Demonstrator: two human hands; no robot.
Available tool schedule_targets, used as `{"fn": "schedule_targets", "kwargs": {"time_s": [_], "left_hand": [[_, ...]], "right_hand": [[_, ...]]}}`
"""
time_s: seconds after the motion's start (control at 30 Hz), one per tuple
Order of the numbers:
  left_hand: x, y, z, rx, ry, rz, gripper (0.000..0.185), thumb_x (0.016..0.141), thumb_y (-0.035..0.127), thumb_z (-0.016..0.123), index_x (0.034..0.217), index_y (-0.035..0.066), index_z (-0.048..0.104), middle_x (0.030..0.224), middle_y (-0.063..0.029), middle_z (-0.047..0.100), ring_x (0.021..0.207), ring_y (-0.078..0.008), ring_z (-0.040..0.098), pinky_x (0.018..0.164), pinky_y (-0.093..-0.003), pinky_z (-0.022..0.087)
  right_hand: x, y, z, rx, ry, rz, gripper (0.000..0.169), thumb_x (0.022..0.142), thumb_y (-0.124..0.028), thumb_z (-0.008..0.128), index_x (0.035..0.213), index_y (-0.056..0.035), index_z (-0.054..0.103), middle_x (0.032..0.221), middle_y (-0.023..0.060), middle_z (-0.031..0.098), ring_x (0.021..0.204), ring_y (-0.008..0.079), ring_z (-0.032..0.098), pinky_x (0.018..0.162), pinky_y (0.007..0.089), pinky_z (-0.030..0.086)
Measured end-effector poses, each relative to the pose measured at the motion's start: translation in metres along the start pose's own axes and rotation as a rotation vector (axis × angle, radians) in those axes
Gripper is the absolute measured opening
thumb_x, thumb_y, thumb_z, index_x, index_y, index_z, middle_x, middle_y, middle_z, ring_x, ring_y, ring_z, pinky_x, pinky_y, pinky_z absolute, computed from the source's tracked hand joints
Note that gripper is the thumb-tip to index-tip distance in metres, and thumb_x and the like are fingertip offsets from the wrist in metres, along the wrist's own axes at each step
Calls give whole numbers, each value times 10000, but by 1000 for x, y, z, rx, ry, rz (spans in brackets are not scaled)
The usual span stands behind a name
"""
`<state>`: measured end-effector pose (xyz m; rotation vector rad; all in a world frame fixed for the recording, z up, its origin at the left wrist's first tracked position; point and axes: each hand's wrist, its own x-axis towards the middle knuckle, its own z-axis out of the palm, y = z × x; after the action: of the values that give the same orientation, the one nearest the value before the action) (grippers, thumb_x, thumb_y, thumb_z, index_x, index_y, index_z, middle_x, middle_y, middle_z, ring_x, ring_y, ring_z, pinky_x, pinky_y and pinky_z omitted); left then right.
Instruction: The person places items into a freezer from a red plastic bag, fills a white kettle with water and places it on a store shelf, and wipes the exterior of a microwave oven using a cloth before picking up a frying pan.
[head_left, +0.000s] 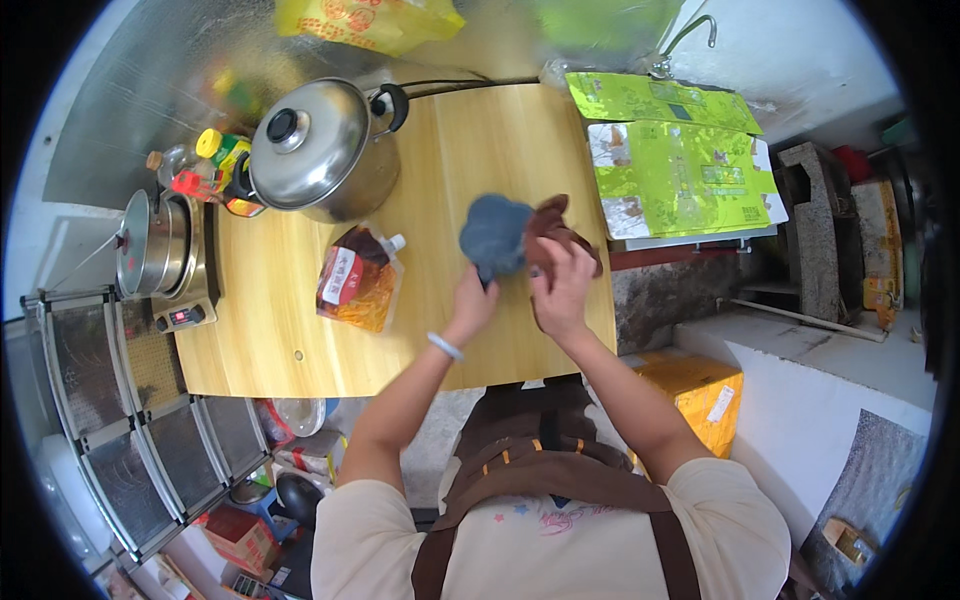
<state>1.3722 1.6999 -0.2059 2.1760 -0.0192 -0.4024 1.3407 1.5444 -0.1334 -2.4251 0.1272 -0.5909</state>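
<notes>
Over the wooden table (420, 360), my left hand (474, 304) grips the short dark handle of a blue-grey, flower-shaped object (493, 231), blurred, perhaps a small pan. A brown cloth (551, 225) is bunched under the fingers of my right hand (561, 281) and touches the object's right edge. To the left of my hands lies a spouted plastic pouch (360, 281) with red and orange contents and a printed label. Behind the pouch stands a large lidded steel pot (322, 150) with black handles.
Left of the table's pot are bottles (217, 146) and a smaller pot (154, 244) on an electric cooker (180, 315). Flattened green cardboard (682, 180) lies at the right, below a tap (686, 37). An orange box (697, 390) stands below the table's right side.
</notes>
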Motion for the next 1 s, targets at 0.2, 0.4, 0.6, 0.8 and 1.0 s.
{"fn": "schedule_targets", "kwargs": {"time_s": [0.2, 0.4, 0.6, 0.8, 1.0], "left_hand": [[-57, -12, 18, -119, -22, 6, 319, 791, 33, 562, 1079, -42, 449, 990, -301, 560, 928, -481, 547, 789, -498, 456], [-54, -23, 28, -90, 38, 19, 290, 808, 55, 558, 1055, -44, 443, 944, -288, 554, 902, -470, 545, 761, -495, 446], [-78, -11, 18, -189, 96, -79, 285, 831, 69, 555, 1077, -36, 458, 929, -269, 558, 862, -445, 560, 729, -480, 449], [-94, 60, -54, -266, 218, -106, 298, 862, 93, 550, 1121, -24, 461, 872, -239, 579, 780, -409, 584, 669, -446, 457], [3, 82, -76, -134, 199, -111, 288, 870, 170, 572, 1068, -20, 482, 819, -260, 607, 778, -430, 606, 664, -459, 471]], "right_hand": [[-8, -9, 45, -179, -161, -147, 444, 774, -241, 666, 1200, -205, 548, 1267, 208, 420, 1199, 443, 368, 972, 525, 340], [16, 7, 60, -173, -44, -3, 358, 797, -210, 650, 1138, -159, 554, 1047, 188, 480, 957, 392, 462, 819, 491, 404], [138, 32, 94, -41, -13, -86, 344, 868, -263, 578, 1186, -144, 523, 1127, 178, 526, 1015, 383, 500, 860, 503, 411], [173, 49, 192, -368, -310, -103, 493, 929, -362, 461, 1400, -253, 366, 1499, 160, 268, 1410, 344, 172, 1063, 650, 176], [186, 89, 148, -375, -203, 101, 470, 932, -306, 462, 1381, -186, 391, 1468, 171, 312, 1389, 372, 213, 1066, 603, 223]]}}
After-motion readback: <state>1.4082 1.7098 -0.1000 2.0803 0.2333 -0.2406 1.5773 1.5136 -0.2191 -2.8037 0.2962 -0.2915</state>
